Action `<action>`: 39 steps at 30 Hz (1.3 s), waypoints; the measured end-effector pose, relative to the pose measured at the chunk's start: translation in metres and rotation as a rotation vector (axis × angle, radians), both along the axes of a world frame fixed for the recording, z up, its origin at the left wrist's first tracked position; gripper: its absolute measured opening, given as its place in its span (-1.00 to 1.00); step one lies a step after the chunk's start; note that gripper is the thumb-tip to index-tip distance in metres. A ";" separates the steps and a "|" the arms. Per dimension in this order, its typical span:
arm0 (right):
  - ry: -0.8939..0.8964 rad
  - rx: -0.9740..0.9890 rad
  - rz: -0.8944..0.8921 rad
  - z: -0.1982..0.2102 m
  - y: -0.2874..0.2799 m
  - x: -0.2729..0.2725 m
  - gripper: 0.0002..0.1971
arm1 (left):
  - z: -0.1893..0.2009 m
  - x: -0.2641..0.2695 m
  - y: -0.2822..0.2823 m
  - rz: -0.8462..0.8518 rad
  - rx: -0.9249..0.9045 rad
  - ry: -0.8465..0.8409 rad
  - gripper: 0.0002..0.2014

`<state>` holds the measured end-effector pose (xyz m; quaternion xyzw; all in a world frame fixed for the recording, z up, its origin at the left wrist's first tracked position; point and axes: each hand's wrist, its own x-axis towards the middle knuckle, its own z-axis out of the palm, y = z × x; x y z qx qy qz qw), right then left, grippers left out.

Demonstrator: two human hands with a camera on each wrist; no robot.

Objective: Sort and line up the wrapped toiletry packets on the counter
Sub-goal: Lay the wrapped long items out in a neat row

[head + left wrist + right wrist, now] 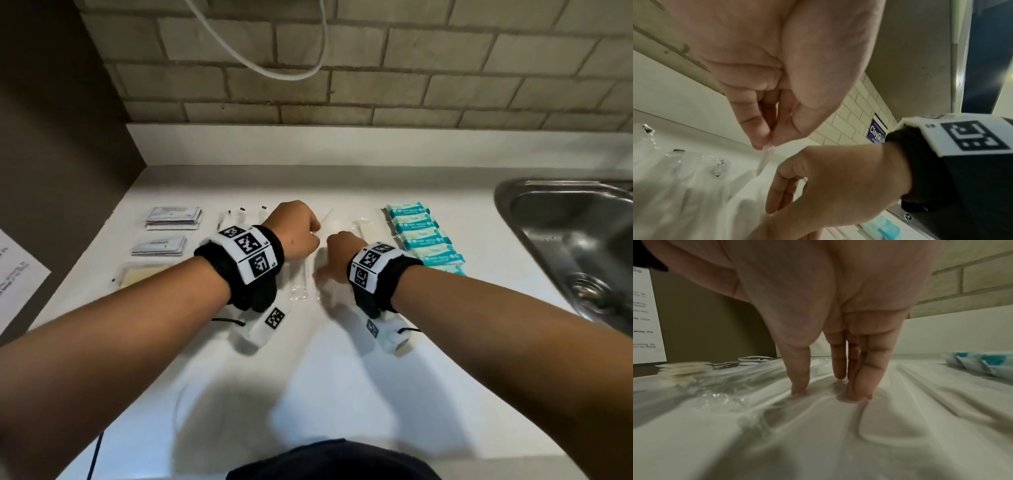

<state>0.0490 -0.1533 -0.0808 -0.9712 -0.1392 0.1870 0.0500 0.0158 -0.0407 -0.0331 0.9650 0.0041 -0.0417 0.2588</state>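
My left hand (308, 229) is curled, and its thumb and fingers pinch the end of a thin clear-wrapped packet (764, 160) above the counter. In the left wrist view the pinch (764, 144) is plain. My right hand (327, 269) lies just to the right, fingers straight, with the fingertips (857, 394) pressing down on clear-wrapped packets (818, 418) lying flat on the white counter (308, 359). A row of teal packets (424, 240) is lined up to the right. Stacks of flat silvery sachets (173, 217) and a yellowish packet (144, 274) lie to the left.
A steel sink (565, 240) is set into the counter at the right. A printed sheet (17, 270) hangs on the dark side panel at the left. A tiled wall with a white cable (274, 70) stands behind. More clear packets with black tabs (241, 214) lie behind my left wrist.
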 end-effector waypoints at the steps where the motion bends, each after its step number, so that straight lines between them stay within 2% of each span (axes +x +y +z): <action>1: 0.000 -0.002 -0.001 0.000 0.001 0.000 -0.53 | 0.000 0.001 0.002 -0.002 -0.001 -0.002 -0.66; 4: 0.012 0.013 -0.060 0.003 0.005 -0.003 -0.27 | -0.002 0.002 0.004 -0.004 0.003 -0.012 -0.66; 6: 0.017 0.039 -0.100 0.005 0.006 -0.003 -0.18 | -0.005 0.000 0.003 -0.008 0.008 -0.005 -0.67; 12: -0.004 0.093 -0.184 0.023 -0.015 0.001 -0.31 | -0.012 -0.008 -0.008 -0.058 0.042 0.006 -0.65; 17: -0.010 0.163 -0.279 0.036 -0.045 0.002 -0.40 | -0.021 -0.015 -0.023 -0.105 0.087 0.069 -0.50; 25: 0.010 0.342 -0.293 0.022 -0.040 0.004 -0.53 | -0.029 -0.017 -0.038 -0.098 0.111 0.130 -0.45; 27: -0.012 0.341 -0.309 0.018 -0.039 0.004 -0.52 | -0.031 -0.017 -0.042 -0.096 0.123 0.143 -0.52; 30: -0.040 0.341 -0.337 0.014 -0.043 0.007 -0.54 | -0.032 -0.017 -0.046 -0.068 0.144 0.135 -0.85; 31: -0.052 0.349 -0.341 0.014 -0.045 0.009 -0.55 | -0.033 -0.017 -0.045 -0.055 0.148 0.133 -0.84; 34: -0.067 0.403 -0.340 0.017 -0.048 0.013 -0.56 | -0.032 -0.014 -0.046 -0.032 0.165 0.148 -0.63; 37: -0.056 0.434 -0.316 0.019 -0.048 0.014 -0.57 | -0.030 -0.010 -0.049 -0.054 0.141 0.206 -0.62; 39: -0.035 0.412 -0.299 0.019 -0.048 0.013 -0.57 | -0.030 -0.008 -0.050 -0.067 0.123 0.261 -0.53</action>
